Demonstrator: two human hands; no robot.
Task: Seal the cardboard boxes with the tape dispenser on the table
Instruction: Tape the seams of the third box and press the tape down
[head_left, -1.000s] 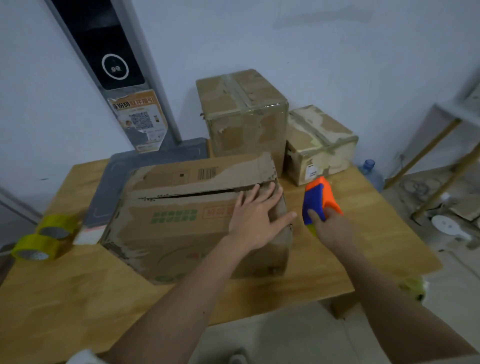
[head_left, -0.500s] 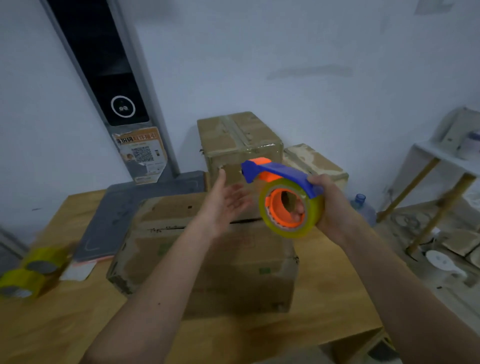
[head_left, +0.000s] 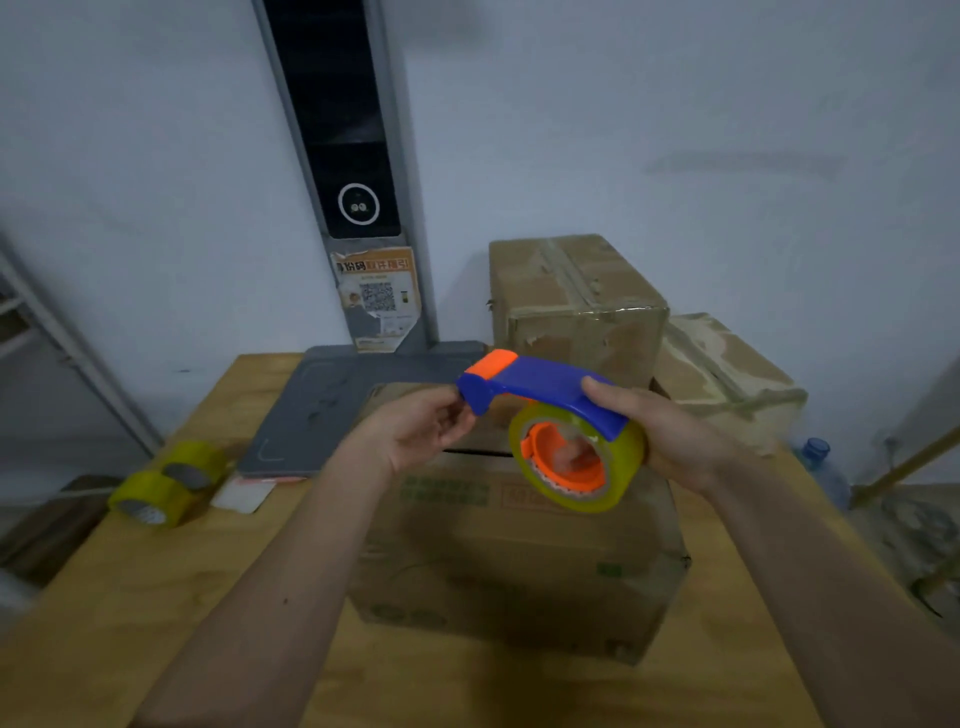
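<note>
Both hands (head_left: 421, 431) grip tape dispenser (head_left: 550, 395), above box (head_left: 519, 561)

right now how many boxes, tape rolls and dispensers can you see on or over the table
cardboard boxes: 3, the big front box, the tall back box, the small back right box
tape rolls: 3, two loose yellow ones at the table's left edge, one loaded in the dispenser
tape dispensers: 1, blue and orange, held in both hands
total: 7

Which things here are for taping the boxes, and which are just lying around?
For the job: tape dispenser, front box, two back boxes.
Lying about: spare tape rolls, grey tray, water bottle.
</note>
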